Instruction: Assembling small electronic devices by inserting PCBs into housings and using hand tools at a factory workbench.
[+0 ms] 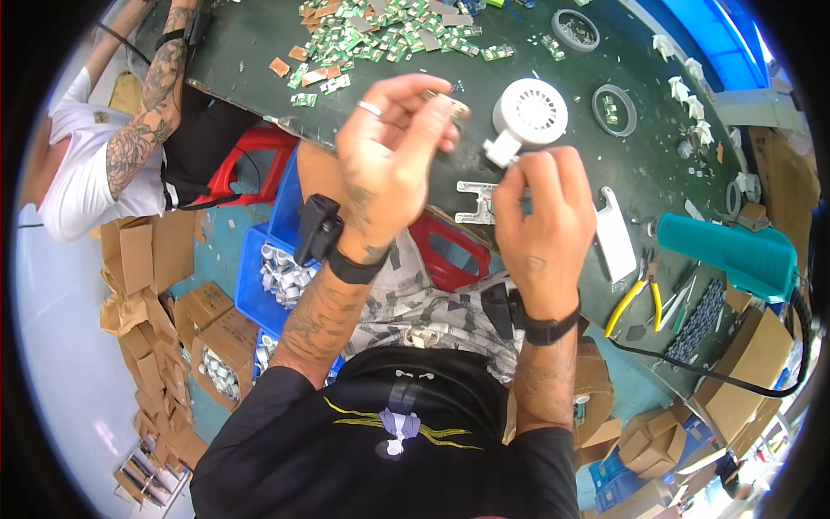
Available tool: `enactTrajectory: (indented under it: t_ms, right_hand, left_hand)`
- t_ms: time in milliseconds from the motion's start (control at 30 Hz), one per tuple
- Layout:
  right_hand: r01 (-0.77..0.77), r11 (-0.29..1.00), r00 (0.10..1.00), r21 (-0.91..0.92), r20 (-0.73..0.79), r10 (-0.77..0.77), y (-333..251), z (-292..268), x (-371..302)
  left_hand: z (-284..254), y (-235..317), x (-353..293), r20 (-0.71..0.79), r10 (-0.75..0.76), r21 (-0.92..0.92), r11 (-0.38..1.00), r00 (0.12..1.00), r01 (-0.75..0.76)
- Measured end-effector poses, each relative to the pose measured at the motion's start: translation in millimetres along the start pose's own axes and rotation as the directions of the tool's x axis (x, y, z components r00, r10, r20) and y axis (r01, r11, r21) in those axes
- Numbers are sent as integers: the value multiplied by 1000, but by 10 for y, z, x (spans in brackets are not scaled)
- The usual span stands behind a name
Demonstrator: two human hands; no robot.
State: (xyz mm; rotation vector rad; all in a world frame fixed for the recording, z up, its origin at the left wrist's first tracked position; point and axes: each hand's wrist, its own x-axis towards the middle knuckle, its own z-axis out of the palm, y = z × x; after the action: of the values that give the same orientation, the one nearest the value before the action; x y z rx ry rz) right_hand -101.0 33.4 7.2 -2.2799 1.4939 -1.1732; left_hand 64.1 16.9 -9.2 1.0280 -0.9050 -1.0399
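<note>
My left hand [389, 151] is raised over the table's near edge, thumb and fingers pinching a small circuit board [458, 107], partly hidden and blurred. My right hand [549, 221] is closed, fingertips just below the neck of a round white fan head [530, 111] with a slotted grille. What those fingers grip, if anything, I cannot make out. Between the hands, at the table edge, lies a white plastic frame [474, 202], its right part behind my right hand. To the right of that hand rests a long white plastic cover [616, 238].
Many green circuit boards [363, 35] lie heaped at the far left of the dark table [259, 60]. Yellow-handled cutters [640, 298] and a teal corded tool [722, 251] are at right. Round clear dishes [613, 111] stand beyond. A co-worker's tattooed arm [147, 130] shows at left.
</note>
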Motion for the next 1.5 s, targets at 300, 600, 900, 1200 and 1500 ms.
enactTrajectory:
  t_ms: [300, 600, 900, 1200, 1500]
  right_hand:
    - [-132, 991, 990, 16, -39, 133, 93, -75, -48]
    - [-276, 936, 957, 218, -30, 289, 89, -136, -27]
    - [-259, 942, 962, 212, -25, 271, 96, -134, -39]
    - [-293, 937, 954, 192, -13, 301, 49, -172, -17]
    - [-247, 938, 965, 244, -24, 260, 37, -139, -13]
  left_hand:
    - [86, 25, -74, 20, -14, 94, 996, 1000, 12]
    - [-72, 189, -24, 229, 138, 750, 606, 964, -265]
    - [-96, 141, -59, 391, 221, 764, 464, 894, -449]
    - [-84, 258, 28, 333, 201, 742, 548, 921, -387]
    - [-167, 149, 979, 645, 386, 693, 68, 660, -717]
